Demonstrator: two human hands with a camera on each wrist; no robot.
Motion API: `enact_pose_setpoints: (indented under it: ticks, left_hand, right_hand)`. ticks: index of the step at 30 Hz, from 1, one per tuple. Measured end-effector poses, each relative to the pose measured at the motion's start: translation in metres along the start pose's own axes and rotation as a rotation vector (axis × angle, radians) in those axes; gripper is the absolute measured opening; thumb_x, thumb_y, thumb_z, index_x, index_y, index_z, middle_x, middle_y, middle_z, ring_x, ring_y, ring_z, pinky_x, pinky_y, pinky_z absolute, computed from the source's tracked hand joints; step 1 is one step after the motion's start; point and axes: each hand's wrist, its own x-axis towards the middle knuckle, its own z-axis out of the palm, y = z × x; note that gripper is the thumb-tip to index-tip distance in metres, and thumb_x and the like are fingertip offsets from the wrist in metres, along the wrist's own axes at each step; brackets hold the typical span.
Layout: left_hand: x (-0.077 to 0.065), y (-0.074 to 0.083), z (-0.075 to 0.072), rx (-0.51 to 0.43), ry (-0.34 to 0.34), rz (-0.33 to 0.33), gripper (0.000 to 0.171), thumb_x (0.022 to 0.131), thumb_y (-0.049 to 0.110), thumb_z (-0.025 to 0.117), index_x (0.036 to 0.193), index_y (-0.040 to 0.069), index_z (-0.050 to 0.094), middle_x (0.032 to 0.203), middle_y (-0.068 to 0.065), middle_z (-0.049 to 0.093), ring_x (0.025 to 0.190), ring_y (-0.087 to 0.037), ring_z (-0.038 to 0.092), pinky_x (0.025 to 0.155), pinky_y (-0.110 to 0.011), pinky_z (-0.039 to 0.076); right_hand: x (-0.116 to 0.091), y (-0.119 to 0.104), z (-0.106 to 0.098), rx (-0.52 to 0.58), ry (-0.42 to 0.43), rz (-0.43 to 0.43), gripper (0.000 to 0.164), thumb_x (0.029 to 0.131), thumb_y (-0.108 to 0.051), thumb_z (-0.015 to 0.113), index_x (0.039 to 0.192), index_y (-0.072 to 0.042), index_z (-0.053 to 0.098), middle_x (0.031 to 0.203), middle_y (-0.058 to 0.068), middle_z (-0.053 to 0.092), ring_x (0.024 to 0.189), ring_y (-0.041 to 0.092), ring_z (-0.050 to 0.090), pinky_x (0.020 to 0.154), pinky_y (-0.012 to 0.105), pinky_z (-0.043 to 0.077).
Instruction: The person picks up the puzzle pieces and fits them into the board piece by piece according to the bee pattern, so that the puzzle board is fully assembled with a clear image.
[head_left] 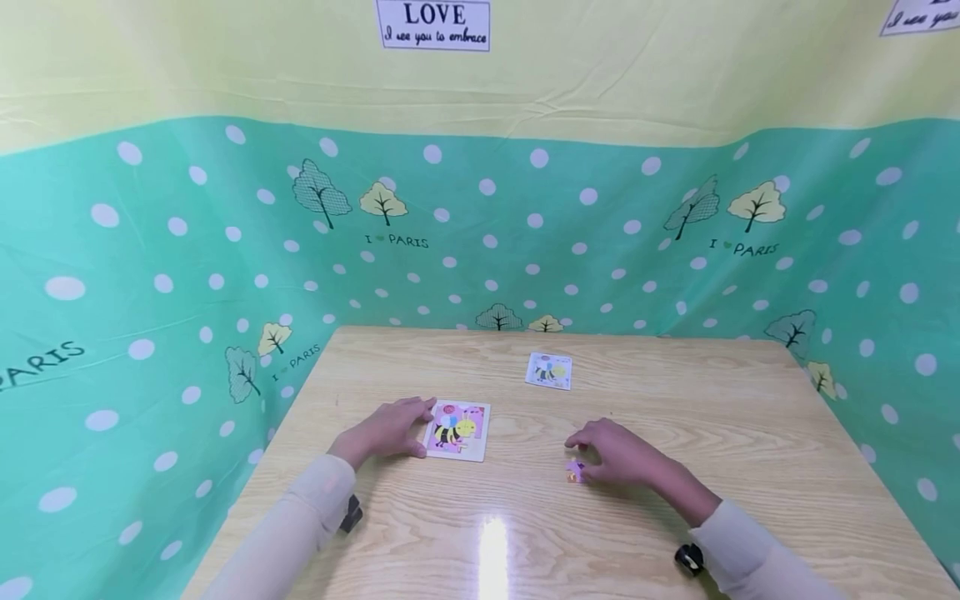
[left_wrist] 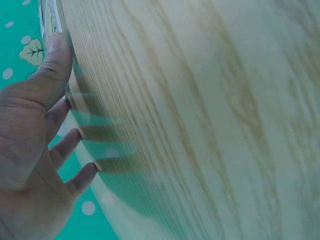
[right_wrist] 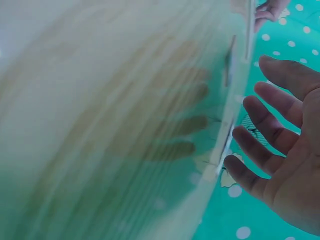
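A square bee picture puzzle (head_left: pixel 457 431) in a pale frame lies flat on the wooden table. My left hand (head_left: pixel 387 431) is at its left side, thumb and fingers spread along the edge and touching it. In the left wrist view, the thumb (left_wrist: pixel 57 55) meets the frame while the other fingertips reach down to the table. My right hand (head_left: pixel 618 454) hovers by a small pink-and-orange puzzle piece (head_left: pixel 574 472), its thumb close beside it. The right wrist view shows the right hand (right_wrist: pixel 285 135) with fingers apart and nothing gripped; any contact with the piece is unclear.
A small card (head_left: pixel 549 371) with a similar bee picture lies farther back on the wooden table (head_left: pixel 675 375). A green dotted cloth (head_left: pixel 510 225) hangs behind the table and at both sides. Glare (head_left: pixel 493 550) shows at the near middle of the tabletop.
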Motion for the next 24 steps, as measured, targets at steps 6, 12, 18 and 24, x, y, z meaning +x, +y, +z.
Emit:
enact_pose_setpoints:
  ticks: [6,12,18,24]
  left_hand:
    - [-0.001,0.0,-0.001,0.021,-0.007,-0.003,0.067,0.079,0.043,0.084,0.135,0.015,0.063,0.163,-0.003,0.04,0.151,-0.034,0.037,0.124,-0.058,0.03]
    - [0.0,-0.001,0.0,0.014,-0.017,0.0,0.067,0.079,0.043,0.083,0.136,0.015,0.062,0.164,-0.003,0.039,0.152,-0.033,0.036,0.124,-0.059,0.029]
    - [0.001,-0.001,0.0,0.003,-0.012,0.001,0.066,0.078,0.044,0.084,0.135,0.016,0.063,0.164,-0.003,0.039,0.151,-0.034,0.036,0.124,-0.06,0.029]
    - [0.001,-0.002,0.0,0.004,-0.015,-0.003,0.066,0.078,0.044,0.084,0.134,0.016,0.063,0.164,-0.003,0.04,0.152,-0.034,0.036,0.124,-0.059,0.029]
  right_hand:
    - [-0.005,0.007,0.006,0.002,-0.002,0.02,0.043,0.081,-0.02,0.081,0.122,-0.013,0.073,0.105,-0.005,0.069,0.094,0.011,0.056,0.082,0.033,0.051]
    - [-0.005,0.01,0.013,-0.021,-0.006,-0.007,0.041,0.079,-0.021,0.083,0.119,-0.016,0.074,0.102,-0.008,0.07,0.096,0.011,0.056,0.083,0.033,0.05]
    - [-0.002,0.01,0.018,-0.069,0.019,-0.038,0.034,0.077,-0.019,0.084,0.111,-0.019,0.077,0.101,-0.01,0.072,0.1,0.015,0.058,0.087,0.041,0.051]
    - [-0.002,0.008,0.02,-0.068,0.032,-0.034,0.027,0.079,-0.016,0.081,0.106,-0.02,0.078,0.094,-0.013,0.071,0.1,0.015,0.058,0.088,0.043,0.051]
